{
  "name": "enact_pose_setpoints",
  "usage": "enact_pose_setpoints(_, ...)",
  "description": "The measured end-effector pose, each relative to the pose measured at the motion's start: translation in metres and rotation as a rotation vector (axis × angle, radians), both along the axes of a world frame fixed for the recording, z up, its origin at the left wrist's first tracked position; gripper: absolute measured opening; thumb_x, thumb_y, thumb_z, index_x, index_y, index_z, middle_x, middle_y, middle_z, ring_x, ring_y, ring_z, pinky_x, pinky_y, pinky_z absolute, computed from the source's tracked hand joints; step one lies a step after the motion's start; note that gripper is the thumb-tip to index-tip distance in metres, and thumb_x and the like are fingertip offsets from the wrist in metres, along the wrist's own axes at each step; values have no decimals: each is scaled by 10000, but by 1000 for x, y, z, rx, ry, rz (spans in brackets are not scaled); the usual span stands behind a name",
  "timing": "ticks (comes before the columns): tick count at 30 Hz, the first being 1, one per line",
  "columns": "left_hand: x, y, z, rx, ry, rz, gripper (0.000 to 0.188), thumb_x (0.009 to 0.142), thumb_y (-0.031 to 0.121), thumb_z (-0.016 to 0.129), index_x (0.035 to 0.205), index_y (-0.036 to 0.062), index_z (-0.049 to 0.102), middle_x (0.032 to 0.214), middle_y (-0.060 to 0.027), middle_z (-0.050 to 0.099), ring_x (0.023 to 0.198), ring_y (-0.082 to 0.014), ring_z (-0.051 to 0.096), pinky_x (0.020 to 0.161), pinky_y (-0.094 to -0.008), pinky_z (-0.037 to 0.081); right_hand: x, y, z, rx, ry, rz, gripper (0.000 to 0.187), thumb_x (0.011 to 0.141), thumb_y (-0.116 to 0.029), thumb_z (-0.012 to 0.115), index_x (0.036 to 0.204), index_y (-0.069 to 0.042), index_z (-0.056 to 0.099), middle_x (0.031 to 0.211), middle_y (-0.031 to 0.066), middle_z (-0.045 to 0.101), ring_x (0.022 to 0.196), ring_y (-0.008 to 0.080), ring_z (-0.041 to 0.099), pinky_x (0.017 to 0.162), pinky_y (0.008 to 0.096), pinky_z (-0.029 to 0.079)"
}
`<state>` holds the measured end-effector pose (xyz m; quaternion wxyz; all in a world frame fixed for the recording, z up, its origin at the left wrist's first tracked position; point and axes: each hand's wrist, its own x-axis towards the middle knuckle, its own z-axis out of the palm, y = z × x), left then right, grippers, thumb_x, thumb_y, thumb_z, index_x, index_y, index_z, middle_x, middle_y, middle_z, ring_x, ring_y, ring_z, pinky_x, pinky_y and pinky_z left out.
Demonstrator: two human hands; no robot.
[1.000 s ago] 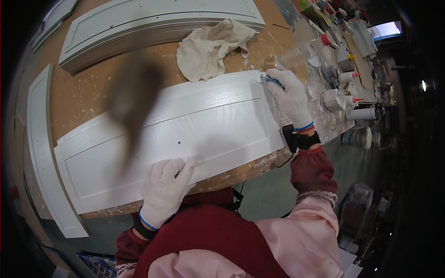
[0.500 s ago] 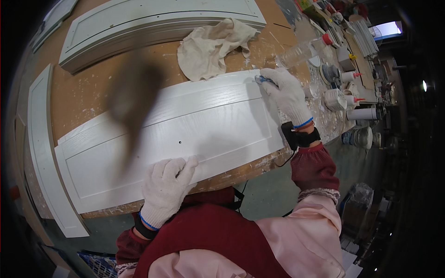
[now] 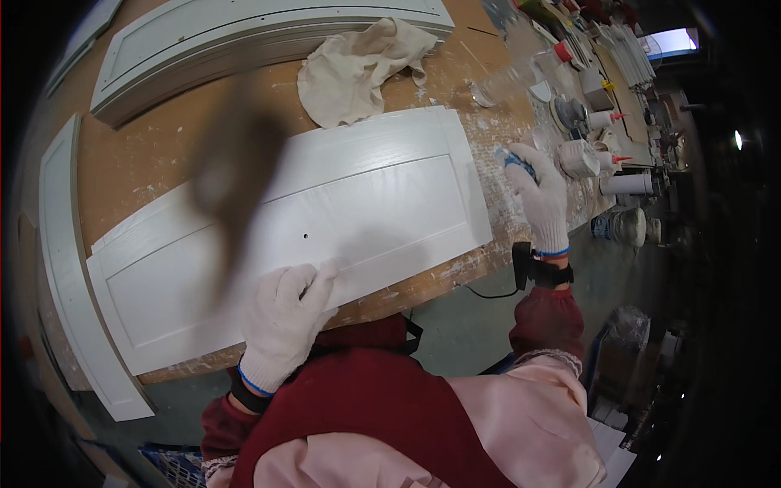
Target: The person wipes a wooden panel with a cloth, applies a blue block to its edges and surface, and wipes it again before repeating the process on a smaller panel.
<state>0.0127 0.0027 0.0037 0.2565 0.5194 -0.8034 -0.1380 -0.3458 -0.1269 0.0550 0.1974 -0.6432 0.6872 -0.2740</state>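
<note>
A white framed door panel [image 3: 382,195] with a small dark hole lies flat on the workbench in front of me. My left hand [image 3: 286,305], in a white knit glove, rests on its near edge, thumb apart from the fingers. Past the panel's right end, my right hand [image 3: 543,195], gloved alike, hovers over or touches the paint-spattered bench; I cannot tell which. Its fingers are closed round a small blue folded piece [image 3: 518,165], mostly covered by the glove. Beyond the panel lies a crumpled cream cloth [image 3: 358,73].
White panels [image 3: 244,41] are stacked at the back; a narrow white panel [image 3: 69,260] lies at the left. A clear bottle [image 3: 512,79], a sander [image 3: 567,114], a white tub [image 3: 578,159] and glue bottles [image 3: 604,119] stand at the right. A dark blurred shape [image 3: 236,163] blocks part of the view.
My right hand has moved off the panel's far right corner, rightward and nearer, with the blue piece still in it. The left hand stays on the near edge. The view has shifted slightly.
</note>
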Motion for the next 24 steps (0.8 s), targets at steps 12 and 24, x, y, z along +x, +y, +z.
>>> enact_pose_setpoints(12, -2, 2, 0, -36, -23, -1, 676, 549, 141, 851, 1182, 108, 618, 951, -29, 604, 845, -234, 574, 733, -365, 454, 11, 144, -54, -106, -383, -466, 327, 885, -64, 638, 1198, 30, 611, 1085, 98, 637, 943, 152, 594, 837, 275, 481)
enact_pose_setpoints(24, -4, 4, 0, -33, -45, -11, 691, 531, 149, 852, 1181, 125, 620, 951, -15, 608, 848, -220, 571, 739, -353, 456, 30, 138, -76, -255, -240, -423, 312, 904, -72, 615, 1203, 16, 608, 1096, 73, 618, 915, 124, 569, 809, 257, 470)
